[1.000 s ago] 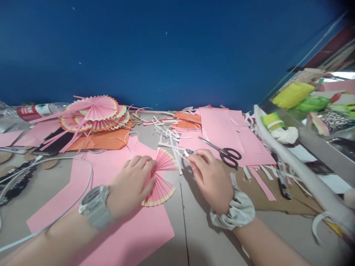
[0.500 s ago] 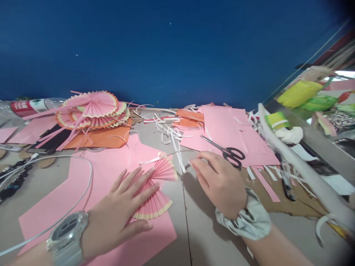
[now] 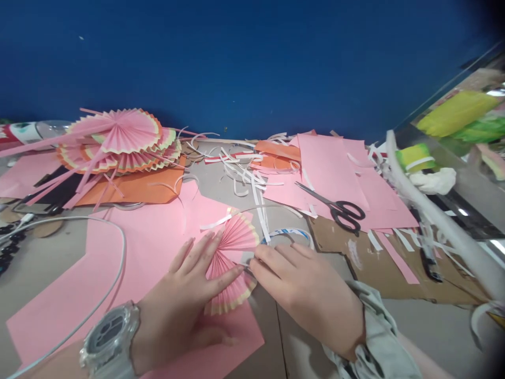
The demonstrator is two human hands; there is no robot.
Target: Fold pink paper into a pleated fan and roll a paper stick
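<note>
A pleated pink paper fan (image 3: 242, 230) with a pale yellow edge lies on pink paper sheets (image 3: 150, 252). My left hand (image 3: 189, 295), wearing a clear watch, rests on the fan with its fingers stretched out flat. At the fan's right side, my right hand (image 3: 303, 287) has its fingertips pressed together on a small pale strip (image 3: 247, 257), whose far part the fingers hide. Partly behind the right hand sits a tape roll (image 3: 310, 237) with a blue-printed core. A narrow white strip (image 3: 216, 222) lies at the fan's upper left.
Black scissors (image 3: 335, 208) lie on stacked pink paper (image 3: 331, 168) at right. Cardboard (image 3: 379, 268) carries a black cutter (image 3: 430, 263). Finished paper rosettes (image 3: 126, 131) are piled at left, near a white cable (image 3: 122, 258). White paper strips (image 3: 236, 171) lie along the blue wall (image 3: 236, 63).
My right hand has come down and left to the fan's right side, bringing the pale strip against it. My left hand stays on the fan, its fingers closer together. The view has shifted slightly.
</note>
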